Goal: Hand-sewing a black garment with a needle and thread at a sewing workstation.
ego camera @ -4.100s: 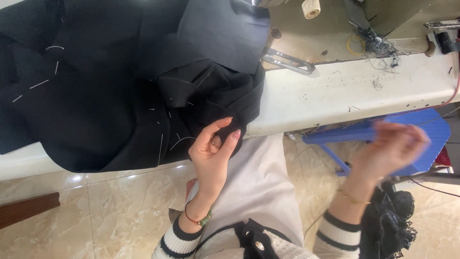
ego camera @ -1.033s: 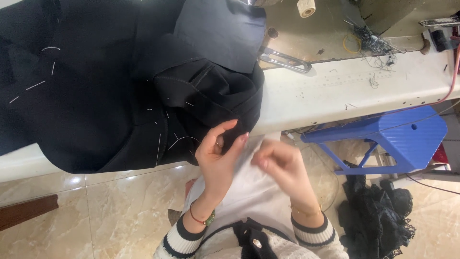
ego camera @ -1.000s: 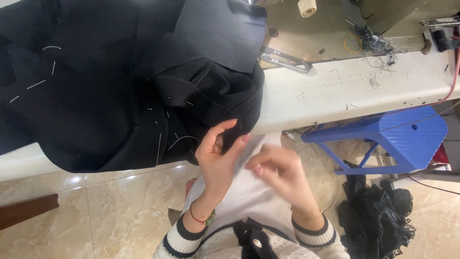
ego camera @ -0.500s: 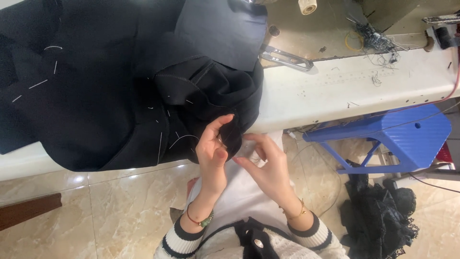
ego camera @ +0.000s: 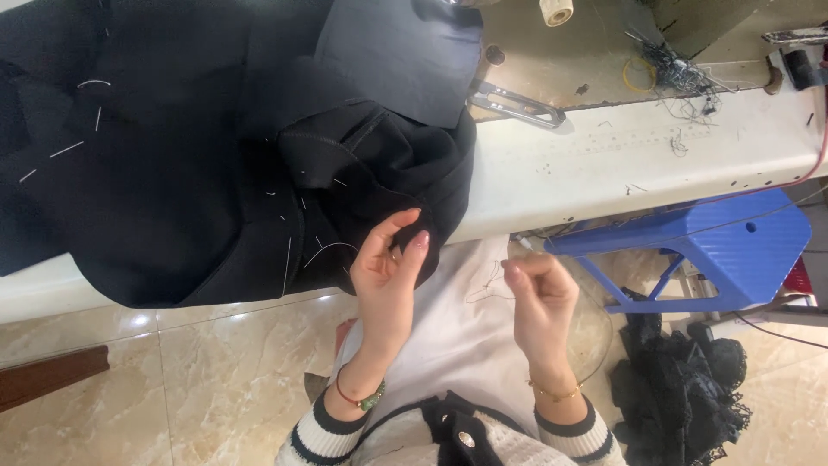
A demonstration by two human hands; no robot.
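Pinching black garment (ego camera: 259,173) w/ left hand (ego camera: 388,276), right hand (ego camera: 539,298) on thread (ego camera: 492,289).

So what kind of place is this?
Probably a sewing workshop. A big black garment marked with white stitches lies on a white worktable, a thread spool stands above, and the right hand pulls thread.

The scene is bright and evenly lit, with light coming from above. Small white glare spots shine on the glossy marble floor (ego camera: 216,354) just below the edge of the worktop (ego camera: 655,164). The black fabric (ego camera: 172,173) is so dark that its folds are hard to read. Shadows are soft. The picture is sharp; the edges bend slightly.
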